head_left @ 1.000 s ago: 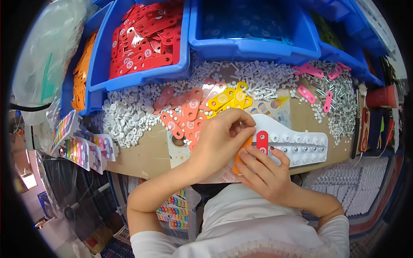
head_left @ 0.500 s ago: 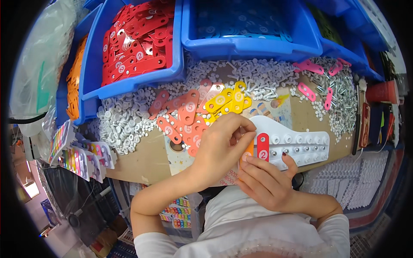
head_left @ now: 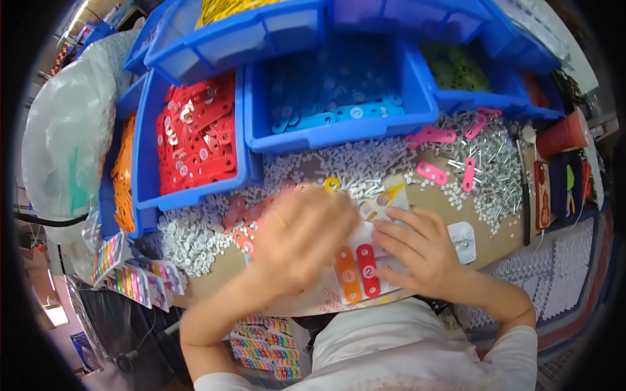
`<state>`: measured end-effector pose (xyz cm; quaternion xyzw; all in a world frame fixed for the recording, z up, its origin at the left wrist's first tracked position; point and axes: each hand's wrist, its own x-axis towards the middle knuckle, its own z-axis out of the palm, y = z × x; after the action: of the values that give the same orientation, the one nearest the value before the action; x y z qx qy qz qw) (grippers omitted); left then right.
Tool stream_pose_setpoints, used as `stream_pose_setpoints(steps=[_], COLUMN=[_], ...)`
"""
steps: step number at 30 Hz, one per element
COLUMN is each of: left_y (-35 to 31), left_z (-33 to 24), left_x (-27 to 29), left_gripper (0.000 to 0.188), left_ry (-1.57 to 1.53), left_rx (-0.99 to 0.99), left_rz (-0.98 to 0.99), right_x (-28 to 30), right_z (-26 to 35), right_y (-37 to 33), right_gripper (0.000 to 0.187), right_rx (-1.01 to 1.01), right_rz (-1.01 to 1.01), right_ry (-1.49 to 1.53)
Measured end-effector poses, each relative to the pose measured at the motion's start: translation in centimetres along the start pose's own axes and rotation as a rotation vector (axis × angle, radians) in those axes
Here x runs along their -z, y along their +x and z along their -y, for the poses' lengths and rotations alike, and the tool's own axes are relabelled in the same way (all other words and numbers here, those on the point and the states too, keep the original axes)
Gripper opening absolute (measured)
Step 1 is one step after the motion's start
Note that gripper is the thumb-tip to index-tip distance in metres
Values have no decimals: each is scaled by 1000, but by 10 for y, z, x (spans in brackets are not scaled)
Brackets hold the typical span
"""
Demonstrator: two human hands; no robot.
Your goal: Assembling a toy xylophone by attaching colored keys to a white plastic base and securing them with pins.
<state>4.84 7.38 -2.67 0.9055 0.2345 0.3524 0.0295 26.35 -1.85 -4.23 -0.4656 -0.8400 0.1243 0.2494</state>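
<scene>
My left hand (head_left: 297, 241) is smeared by motion above the pile of coral strips (head_left: 246, 240) and a yellow strip (head_left: 332, 184); its fingers cannot be made out. A white board with pegs (head_left: 463, 242) lies in front of me, largely covered by my right hand (head_left: 420, 251). That hand rests over the board with its fingers stretched out and apart. Side by side on the board's left part sit an orange strip (head_left: 348, 277) and a red strip (head_left: 368, 270), each with holes at its ends.
Blue bins hold red strips (head_left: 199, 133), blue strips (head_left: 339, 114) and orange strips (head_left: 122, 176). Loose white caps (head_left: 189, 244) and metal pins (head_left: 502, 176) lie along the bins. Pink strips (head_left: 432, 173) are at the right. Finished-looking colourful boards (head_left: 134, 280) stand at the left edge.
My left hand has come off the orange strip and moved left over the coral strips. The orange strip now shows fully beside the red one. My right hand has spread over the board; the view has shifted.
</scene>
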Motion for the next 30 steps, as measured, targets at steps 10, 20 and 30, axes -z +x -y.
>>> stream_pose_setpoints(steps=[10, 20, 30], left_y=[105, 114, 106], left_z=[139, 139, 156], left_x=[-91, -91, -86], left_gripper=[33, 46, 30], left_ry=[307, 193, -123], left_rx=[549, 660, 754], left_rz=[676, 767, 850], right_x=[104, 81, 71], right_z=[-213, -282, -293], right_y=[66, 130, 128], right_gripper=[19, 44, 60], right_rx=[-431, -588, -677], right_rz=[-342, 474, 455], right_ry=[-263, -362, -362])
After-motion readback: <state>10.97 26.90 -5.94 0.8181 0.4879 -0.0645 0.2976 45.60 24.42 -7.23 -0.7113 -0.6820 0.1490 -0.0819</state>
